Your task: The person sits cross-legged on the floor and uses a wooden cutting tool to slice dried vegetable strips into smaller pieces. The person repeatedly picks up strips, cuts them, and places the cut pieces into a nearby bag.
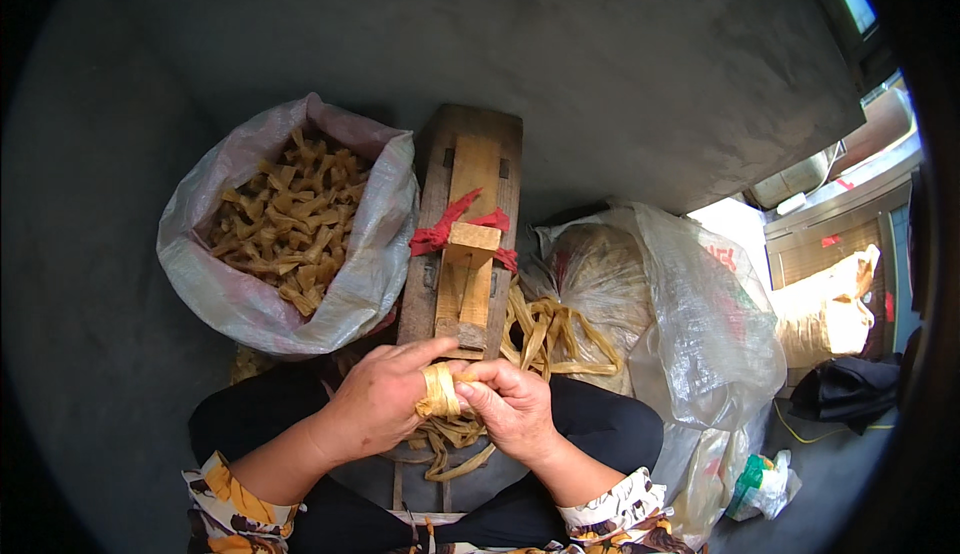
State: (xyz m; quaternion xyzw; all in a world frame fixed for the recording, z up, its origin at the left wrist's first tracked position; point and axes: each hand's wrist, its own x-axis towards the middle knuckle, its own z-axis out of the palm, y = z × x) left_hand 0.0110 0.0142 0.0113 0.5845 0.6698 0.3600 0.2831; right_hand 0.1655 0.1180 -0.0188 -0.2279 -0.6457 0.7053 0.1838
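Note:
A pale yellow fibrous strip point(439, 389) is wrapped around the fingers of my left hand point(382, 396). My right hand point(517, 408) pinches part of the strip between thumb and index finger, right beside the wrap. Loose lengths of strip point(457, 471) hang below both hands over my lap. Just beyond my fingertips is a wooden bench-like device point(510, 179) with an upright wooden block point(474, 236) and a red cloth tie point(442, 233) around it. More strips point(555, 329) lie to its right.
At the left stands an open woven plastic sack point(187, 284) full of short knotted tan pieces point(300, 216). Plastic bags point(697, 329) with bundled material lie at the right. A dark cloth point(847, 393) and a small green-and-white bag point(763, 485) are farther right. A grey wall point(525, 51) rises behind.

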